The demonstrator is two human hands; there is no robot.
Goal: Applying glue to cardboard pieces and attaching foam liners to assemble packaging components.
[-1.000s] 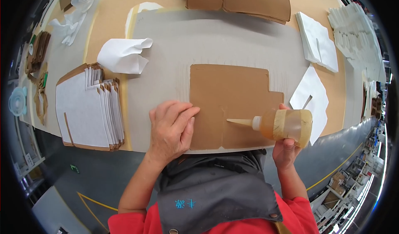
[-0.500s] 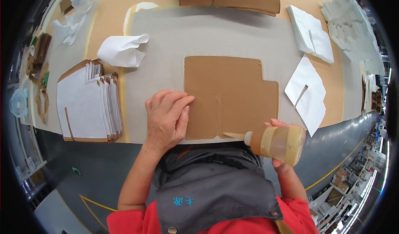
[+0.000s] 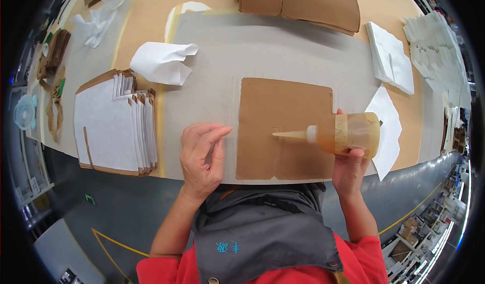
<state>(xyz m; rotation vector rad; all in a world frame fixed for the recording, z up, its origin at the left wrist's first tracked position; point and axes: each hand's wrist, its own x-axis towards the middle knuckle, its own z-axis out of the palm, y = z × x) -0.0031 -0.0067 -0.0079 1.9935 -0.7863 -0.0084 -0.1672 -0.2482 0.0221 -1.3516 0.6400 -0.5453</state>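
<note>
"Amber is what we notice first: a squeeze bottle (image 3: 359, 132), partly filled, lying nearly level in our right grip (image 3: 348, 165). What does that grip look like to us?"

"We see it wrapped around the bottle's body, thumb on the near side and a fingertip showing on the far side. The pale nozzle (image 3: 290, 134) points left from the grip."

"And the brown sheet (image 3: 283, 102)?"

"It lies flat on the tabletop (image 3: 212, 41) between our two grips, its right part running beneath the bottle. The nozzle's tip is over its middle; whether they touch, we cannot tell."

"What about our left grip (image 3: 203, 158)?"

"We find it empty, fingers bent, with a gap between thumb and forefinger. Its fingertips are just beside the sheet's left edge, apart from it."

"What else do we have around us?"

"Left of the left grip stands a pile of white-faced brown pieces (image 3: 106, 132); farther from us than that grip, a curled white sheet (image 3: 159, 64). Beyond both grips is a brown stack (image 3: 318, 4). Just right of the right grip, a white piece (image 3: 389, 152) lies partly behind the bottle."
</note>
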